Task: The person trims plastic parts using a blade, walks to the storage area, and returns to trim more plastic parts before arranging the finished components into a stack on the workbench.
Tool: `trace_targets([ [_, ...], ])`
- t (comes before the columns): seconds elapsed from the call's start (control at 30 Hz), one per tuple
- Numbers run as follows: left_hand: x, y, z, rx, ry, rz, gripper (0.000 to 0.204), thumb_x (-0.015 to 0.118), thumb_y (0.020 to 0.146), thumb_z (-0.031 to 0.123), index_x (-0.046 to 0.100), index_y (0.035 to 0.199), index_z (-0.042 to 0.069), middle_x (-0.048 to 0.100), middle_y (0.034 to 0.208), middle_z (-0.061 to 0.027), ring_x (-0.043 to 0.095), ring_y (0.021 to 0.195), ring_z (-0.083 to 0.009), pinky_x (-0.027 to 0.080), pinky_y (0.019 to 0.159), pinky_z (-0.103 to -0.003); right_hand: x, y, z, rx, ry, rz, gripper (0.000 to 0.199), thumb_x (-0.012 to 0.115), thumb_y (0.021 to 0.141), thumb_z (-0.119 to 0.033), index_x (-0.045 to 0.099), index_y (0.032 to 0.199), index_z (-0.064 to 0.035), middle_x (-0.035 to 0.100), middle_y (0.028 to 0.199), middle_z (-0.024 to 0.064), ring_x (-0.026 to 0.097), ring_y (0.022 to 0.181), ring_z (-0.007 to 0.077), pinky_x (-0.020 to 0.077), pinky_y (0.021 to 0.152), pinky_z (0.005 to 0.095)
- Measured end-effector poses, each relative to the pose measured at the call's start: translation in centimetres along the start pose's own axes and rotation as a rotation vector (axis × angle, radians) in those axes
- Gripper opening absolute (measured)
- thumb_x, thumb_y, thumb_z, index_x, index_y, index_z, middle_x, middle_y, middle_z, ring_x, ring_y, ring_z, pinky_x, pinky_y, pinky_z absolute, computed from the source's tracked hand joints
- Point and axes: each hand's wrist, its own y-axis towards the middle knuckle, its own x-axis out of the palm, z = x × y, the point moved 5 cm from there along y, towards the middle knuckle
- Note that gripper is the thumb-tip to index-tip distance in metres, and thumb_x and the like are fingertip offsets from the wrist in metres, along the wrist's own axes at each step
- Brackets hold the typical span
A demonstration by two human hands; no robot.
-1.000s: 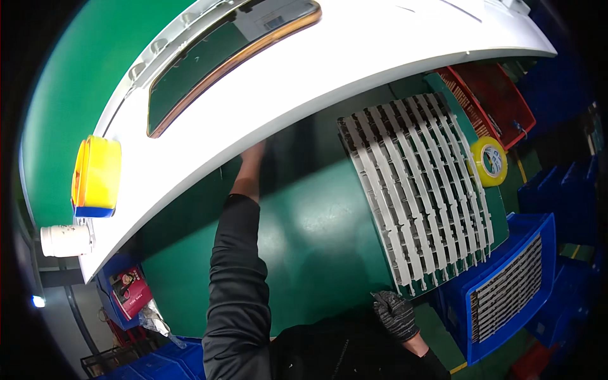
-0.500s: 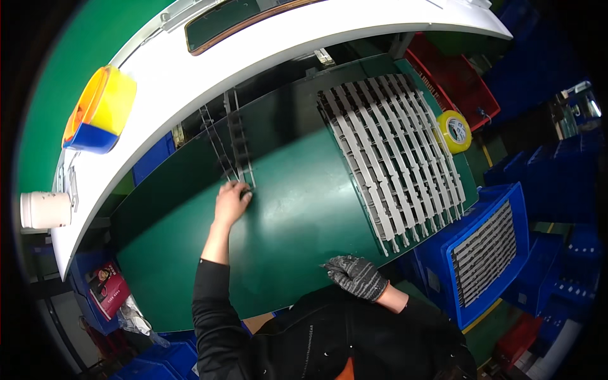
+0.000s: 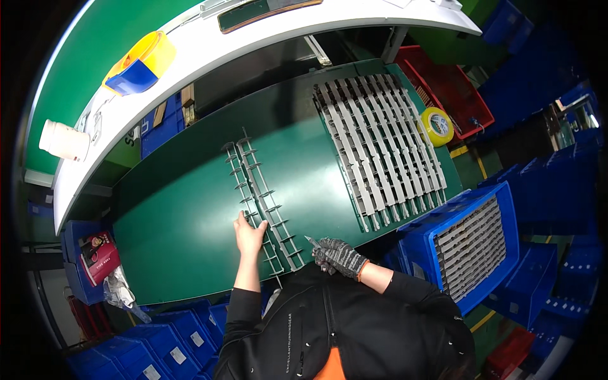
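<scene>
Two long grey ribbed plastic strips lie side by side, slanting across the green table toward me. My bare left hand grips the left strip near its lower half, thumb on one side and fingers on the other. Just right of the strips' near end is my right hand, in a dark grey knitted glove. Its fingers are closed on a slim pointed tool, whose tip sticks out toward the strips; the rest is hidden in the glove. A row of several similar grey strips covers the table's right part.
A yellow tape roll sits beside the row, near a red bin. At the lower right a blue crate holds more strips. Along the back runs a white shelf with a yellow-and-blue holder and a white cup.
The two strips have come from the table's far edge toward me, with my left hand on them. My gripping right hand is now closer to them. The view has shifted.
</scene>
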Motion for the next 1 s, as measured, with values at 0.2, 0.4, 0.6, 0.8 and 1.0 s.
trace_targets([
  [0.2, 0.6, 1.5, -0.4, -0.193, -0.102, -0.034, 0.074, 0.074, 0.060, 0.027, 0.040, 0.120, -0.001, 0.054, 0.099, -0.0174, 0.053, 0.094, -0.0303, 0.043, 0.081, -0.037, -0.6, -0.9, -0.6, -0.047, 0.018, 0.009, 0.018, 0.052, 0.086, -0.022, 0.055, 0.093, -0.0062, 0.056, 0.066, 0.0024, 0.053, 0.048, 0.0092, 0.0404, 0.038, 0.0196],
  [0.4, -4.6, -1.1, -2.2, -0.083, -0.455, 0.046, 0.054, 0.073, 0.062, 0.014, 0.047, 0.107, -0.002, 0.045, 0.096, -0.0101, 0.056, 0.074, -0.0154, 0.048, 0.066, -0.028, -0.9, -1.5, -5.8, -0.154, 0.014, 0.124, 0.018, 0.053, 0.087, -0.021, 0.058, 0.091, -0.0047, 0.056, 0.063, 0.0010, 0.051, 0.045, 0.0066, 0.0358, 0.036, 0.0172],
  [0.6, -7.8, -8.8, 6.2, 0.196, -0.523, -0.092, 0.059, 0.071, 0.063, 0.001, 0.038, 0.112, 0.002, 0.046, 0.105, -0.0088, 0.056, 0.080, -0.0137, 0.048, 0.058, -0.023, 1.3, -0.5, -13.4, -0.483, 0.053, 0.147, 0.018, 0.059, 0.083, -0.017, 0.058, 0.094, -0.0032, 0.056, 0.063, 0.0032, 0.044, 0.040, 0.0055, 0.0342, 0.036, 0.0182],
  [0.8, -7.3, -12.3, 6.7, 0.326, -0.342, -0.172, 0.061, 0.073, 0.063, 0.008, 0.040, 0.113, 0.001, 0.046, 0.114, -0.0143, 0.058, 0.084, -0.0200, 0.050, 0.062, -0.026, 1.7, 0.2, -15.1, -0.507, 0.088, 0.123, 0.018, 0.057, 0.083, -0.021, 0.055, 0.083, -0.0025, 0.055, 0.062, 0.0043, 0.045, 0.043, 0.0066, 0.0350, 0.037, 0.0186],
  [1.0, -7.4, -10.0, 4.8, 0.096, -1.243, -0.673, 0.056, 0.062, 0.078, 0.023, 0.038, 0.125, 0.003, 0.043, 0.126, -0.0123, 0.043, 0.116, -0.0247, 0.041, 0.091, -0.038, 1.6, -0.3, -14.7, -0.478, 0.163, 0.041, 0.015, 0.058, 0.080, -0.019, 0.053, 0.077, -0.0047, 0.051, 0.056, 0.0021, 0.042, 0.039, 0.0070, 0.0313, 0.036, 0.0184],
])
